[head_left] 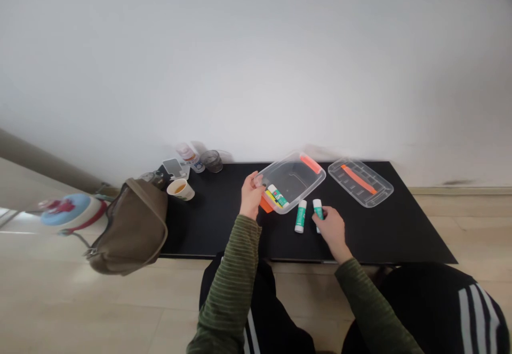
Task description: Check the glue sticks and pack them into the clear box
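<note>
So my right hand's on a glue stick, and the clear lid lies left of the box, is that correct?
Not quite: the clear lid lies right of the box, as the head view shows. Your right hand is on a glue stick.

- Left arm: a long olive-green sleeve of ribbed fabric (232, 274), its paler ridges running around the arm, ending at the wrist
- Right arm: a matching long olive-green sleeve (372, 306), its ribbing harder to make out
- Legs: black fabric trousers (416, 300) with parallel white stripes (478, 311), narrower-looking on the left leg
- Left hand (250, 196) and right hand (332, 230): bare
</note>
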A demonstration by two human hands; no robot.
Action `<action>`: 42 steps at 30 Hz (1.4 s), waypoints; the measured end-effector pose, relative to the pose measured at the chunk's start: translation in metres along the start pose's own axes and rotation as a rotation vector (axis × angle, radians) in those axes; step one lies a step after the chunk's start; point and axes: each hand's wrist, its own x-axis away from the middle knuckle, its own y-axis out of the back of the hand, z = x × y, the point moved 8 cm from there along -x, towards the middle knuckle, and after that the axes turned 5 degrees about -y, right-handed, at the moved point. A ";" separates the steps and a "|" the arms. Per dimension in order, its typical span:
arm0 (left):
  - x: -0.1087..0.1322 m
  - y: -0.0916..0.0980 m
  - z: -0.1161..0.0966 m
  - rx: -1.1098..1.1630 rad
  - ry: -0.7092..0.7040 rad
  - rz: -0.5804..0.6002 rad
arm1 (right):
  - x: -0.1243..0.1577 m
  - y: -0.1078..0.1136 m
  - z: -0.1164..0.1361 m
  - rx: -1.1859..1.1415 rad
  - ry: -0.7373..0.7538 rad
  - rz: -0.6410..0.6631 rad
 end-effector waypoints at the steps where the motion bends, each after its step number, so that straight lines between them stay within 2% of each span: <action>1: 0.000 0.000 0.000 -0.004 0.000 -0.001 | 0.000 0.008 0.000 -0.087 -0.001 -0.040; 3: -0.001 0.000 0.001 -0.014 -0.001 -0.003 | 0.002 0.029 0.010 -0.265 0.034 -0.156; 5: -0.002 0.000 0.002 -0.019 -0.007 -0.002 | 0.004 0.053 0.034 -0.390 0.131 -0.265; 7: -0.003 0.000 0.002 -0.020 -0.015 0.005 | 0.003 0.068 0.069 -0.446 0.255 -0.294; 9: -0.003 -0.001 0.003 -0.020 -0.020 0.015 | -0.003 0.073 0.107 -0.437 0.367 -0.269; 12: -0.003 -0.001 0.003 -0.021 -0.026 0.020 | -0.017 0.058 0.157 -0.258 0.493 -0.141; 15: -0.003 -0.001 0.003 -0.024 -0.020 0.006 | -0.031 0.020 0.182 0.069 0.504 0.072; 18: -0.004 0.000 0.005 -0.034 -0.004 -0.003 | -0.039 -0.019 0.183 0.436 0.425 0.267; 20: -0.004 0.000 0.005 -0.047 -0.006 0.001 | -0.041 -0.035 0.180 0.580 0.389 0.346; 27: -0.005 -0.001 0.007 -0.052 -0.009 0.009 | -0.044 -0.061 0.183 0.650 0.390 0.436; 35: -0.003 -0.002 0.005 -0.055 -0.029 0.019 | -0.044 -0.061 0.179 0.614 0.417 0.435; 40: -0.002 -0.003 0.002 -0.047 -0.037 0.036 | -0.041 -0.044 0.185 0.538 0.430 0.335; 42: -0.001 -0.004 0.001 -0.045 -0.045 0.044 | -0.036 -0.029 0.189 0.398 0.475 0.248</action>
